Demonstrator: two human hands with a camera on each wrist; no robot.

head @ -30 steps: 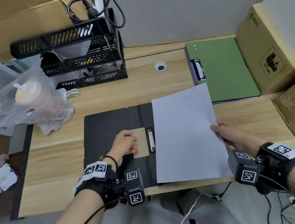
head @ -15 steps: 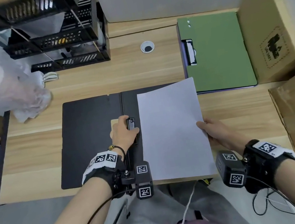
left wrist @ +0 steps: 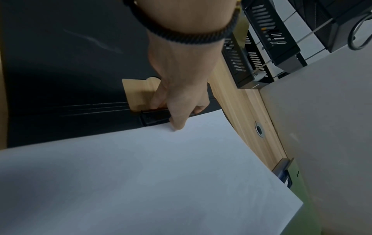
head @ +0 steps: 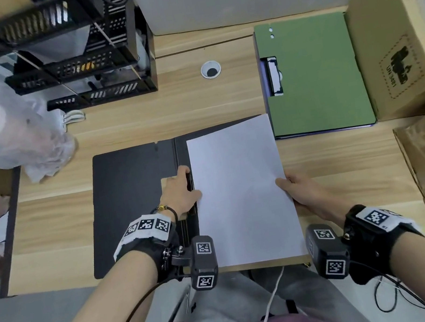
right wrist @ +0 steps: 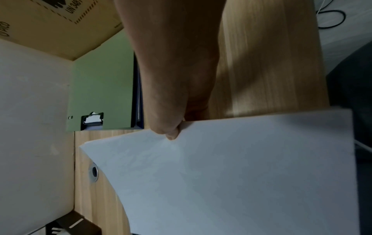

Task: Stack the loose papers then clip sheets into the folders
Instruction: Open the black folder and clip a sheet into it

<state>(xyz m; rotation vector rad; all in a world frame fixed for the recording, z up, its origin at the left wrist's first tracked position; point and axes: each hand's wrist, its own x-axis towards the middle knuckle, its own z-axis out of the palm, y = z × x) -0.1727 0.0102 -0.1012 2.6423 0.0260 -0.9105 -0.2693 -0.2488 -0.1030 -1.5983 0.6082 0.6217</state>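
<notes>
An open black folder [head: 133,203] lies flat on the near part of a wooden desk [head: 120,126], its spine running from far to near. The person's left hand [head: 178,192] sits at the spine, about halfway along it, with the fingers curled over the black clip [left wrist: 154,117] and the thumb [left wrist: 178,122] pointing down so that its tip touches the left edge of the white sheets [head: 242,192]. A tan cut-out [left wrist: 138,95] in the folder's cover shows just under the fingers.

The white sheets cover the right half of the black folder, tilted slightly so that the far edge leans to the right. Their left edge lies right beside the clip; whether it sits under the clip cannot be told. The near edge reaches the near rim of the desk. The right hand [head: 300,192] grips the right edge of the sheets around its middle, thumb [right wrist: 171,132] on top and the other fingers tucked beneath the paper.

A closed green folder [head: 315,74] lies at the far right, just beyond the far right corner of the sheets, with a clip [head: 273,76] showing through a notch in its left edge and white paper visible there. A cardboard box [head: 404,33] stands touching its right side. A black tiered tray rack [head: 79,53] stands at the far left, a crumpled plastic bag [head: 2,132] lies beside it on the left, and a round cable hole [head: 211,69] sits in the desk between the rack and the green folder.
</notes>
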